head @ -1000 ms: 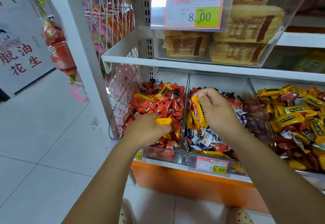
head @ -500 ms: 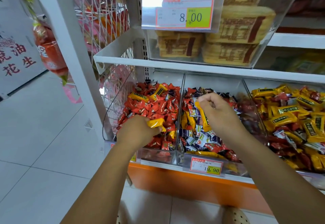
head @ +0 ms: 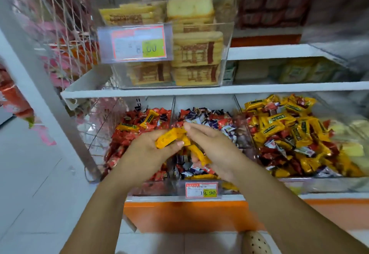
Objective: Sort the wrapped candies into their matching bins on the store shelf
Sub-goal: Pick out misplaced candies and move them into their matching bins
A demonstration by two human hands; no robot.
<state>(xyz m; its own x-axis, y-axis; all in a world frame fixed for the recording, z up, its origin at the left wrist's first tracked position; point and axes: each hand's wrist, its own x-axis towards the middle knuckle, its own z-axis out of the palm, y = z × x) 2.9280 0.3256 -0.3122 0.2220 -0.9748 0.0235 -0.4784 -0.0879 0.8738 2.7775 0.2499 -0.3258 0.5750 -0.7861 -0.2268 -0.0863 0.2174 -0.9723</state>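
Yellow in both grips: the left hand (head: 147,154) clasps a wrapped candy (head: 168,139) lying diagonally, and the right hand (head: 216,151), loosely curled, holds another candy (head: 199,156). Their yellow-candy bin (head: 323,186) lies at frame right, nearer the right hand.

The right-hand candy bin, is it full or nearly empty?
Full: the right-hand bin is heaped with yellow and red wrapped candies.

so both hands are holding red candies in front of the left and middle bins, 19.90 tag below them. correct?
Not quite. The head view shows the left hand and right hand holding yellow candies, not red ones. The rest stands: the hands are in front of the left bin and middle bin, with the 19.90 tag below them.
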